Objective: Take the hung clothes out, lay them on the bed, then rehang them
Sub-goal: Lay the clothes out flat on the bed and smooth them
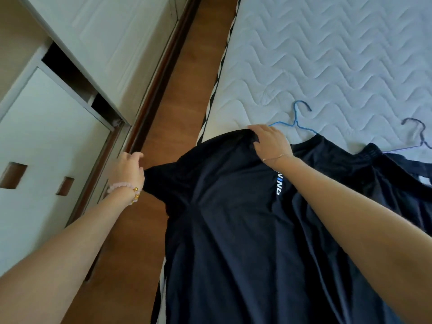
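A dark navy T-shirt (233, 218) with white and blue lettering lies spread over the near edge of the bed (339, 54), part of it hanging off toward the floor. My right hand (268, 141) grips the shirt's shoulder near the collar, fingers curled into the cloth. My left hand (128, 169) holds the end of the shirt's sleeve out over the floor. A blue wire hanger (295, 120) sits in the shirt's neck, its hook lying on the mattress. A second dark garment (397, 176) on a dark-hooked hanger (418, 134) lies to the right.
The white wardrobe (46, 136) stands at the left, its sliding door partly open on a dark gap. A strip of wooden floor (182, 94) runs between the wardrobe and the bed. The quilted white mattress stretches away to the upper right.
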{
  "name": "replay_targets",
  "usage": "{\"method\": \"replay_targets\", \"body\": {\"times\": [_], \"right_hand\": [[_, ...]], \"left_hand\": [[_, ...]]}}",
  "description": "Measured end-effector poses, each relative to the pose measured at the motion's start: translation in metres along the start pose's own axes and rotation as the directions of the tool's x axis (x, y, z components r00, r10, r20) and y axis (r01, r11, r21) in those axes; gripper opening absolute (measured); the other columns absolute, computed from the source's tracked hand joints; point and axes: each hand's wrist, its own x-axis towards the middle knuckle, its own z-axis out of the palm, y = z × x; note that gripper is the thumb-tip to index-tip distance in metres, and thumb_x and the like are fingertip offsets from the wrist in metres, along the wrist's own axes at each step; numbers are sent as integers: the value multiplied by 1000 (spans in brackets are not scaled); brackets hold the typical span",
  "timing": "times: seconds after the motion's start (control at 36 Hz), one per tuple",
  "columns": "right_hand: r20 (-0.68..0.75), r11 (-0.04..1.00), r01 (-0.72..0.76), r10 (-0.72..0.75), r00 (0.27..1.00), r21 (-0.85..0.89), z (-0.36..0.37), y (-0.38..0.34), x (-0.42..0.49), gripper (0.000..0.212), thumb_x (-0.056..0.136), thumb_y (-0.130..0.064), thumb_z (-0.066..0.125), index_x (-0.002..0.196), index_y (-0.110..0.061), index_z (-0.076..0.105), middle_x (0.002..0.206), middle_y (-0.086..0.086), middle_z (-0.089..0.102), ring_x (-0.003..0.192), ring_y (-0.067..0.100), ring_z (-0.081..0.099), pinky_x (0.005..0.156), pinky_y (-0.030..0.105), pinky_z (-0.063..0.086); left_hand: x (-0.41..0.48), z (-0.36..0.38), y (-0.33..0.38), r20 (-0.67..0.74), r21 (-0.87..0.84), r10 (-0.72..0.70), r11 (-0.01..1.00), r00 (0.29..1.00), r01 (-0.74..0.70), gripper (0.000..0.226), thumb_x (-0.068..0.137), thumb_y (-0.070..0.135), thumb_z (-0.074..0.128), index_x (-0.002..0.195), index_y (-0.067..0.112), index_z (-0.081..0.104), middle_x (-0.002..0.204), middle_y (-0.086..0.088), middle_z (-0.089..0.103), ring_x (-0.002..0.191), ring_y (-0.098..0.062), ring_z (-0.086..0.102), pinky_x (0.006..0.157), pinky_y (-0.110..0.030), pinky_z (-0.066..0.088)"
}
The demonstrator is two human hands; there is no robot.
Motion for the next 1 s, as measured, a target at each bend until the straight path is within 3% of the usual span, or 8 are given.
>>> {"method": "replay_targets", "body": {"times": [0.14,0.31,0.47,0.61,0.72,0.86,0.94,1.0], "right_hand": [[38,971,-165,161,986,175,-15,32,-73,48,90,-10,46,137,-20,45,137,2,50,127,23,44,104,34,36],[6,908,-363,370,929,210,-14,93,-173,36,91,-15,49,125,-22,55,121,-4,60,113,18,54,94,33,45],[-127,715,-572,662,738,402,-15,159,-232,23,86,-12,56,107,-18,64,102,0,67,97,21,62,87,35,48],[-24,519,-637,786,618,570,-18,191,-239,27,87,-18,60,113,-14,60,103,1,64,88,16,57,87,30,44],[64,422,-636,800,597,646,-12,204,-241,25,86,-23,62,110,-15,62,96,-1,65,86,15,57,83,28,43],[217,354,-649,745,631,674,0,209,-241,29,86,-30,63,111,-16,61,99,-2,62,94,15,57,82,25,41],[331,257,-642,686,647,722,4,213,-240,35,84,-32,64,113,-15,59,104,5,65,98,21,62,86,31,48],[357,197,-601,648,673,775,5,216,-240,22,82,-28,67,100,-17,61,92,4,66,85,19,64,78,30,51]], "left_hand": [[-11,15,28,105,-34,143,990,984,-140,32,92,14,49,124,15,54,124,-12,57,107,-32,56,83,-46,51],[-37,27,87,109,-150,299,948,948,-281,27,91,11,48,117,14,57,119,-6,59,110,-28,55,84,-43,50],[-50,38,167,101,-209,461,876,882,-434,25,90,8,50,113,12,60,113,-7,60,107,-28,56,84,-42,49],[-67,50,241,155,-276,520,839,840,-469,24,91,10,49,113,11,59,112,-6,59,106,-23,56,86,-36,46],[-82,60,299,205,-288,603,790,771,-542,27,92,11,48,118,12,57,114,-5,60,109,-21,55,91,-34,45],[-83,76,376,260,-178,730,679,632,-712,40,94,14,46,134,14,46,137,-4,48,127,-24,41,105,-38,37],[-76,88,418,275,-64,752,635,599,-769,45,96,14,41,141,14,37,145,-4,40,133,-26,33,108,-40,32],[-71,95,439,323,16,738,622,593,-783,47,97,14,39,143,13,32,148,-5,36,134,-28,32,108,-41,32]]}}
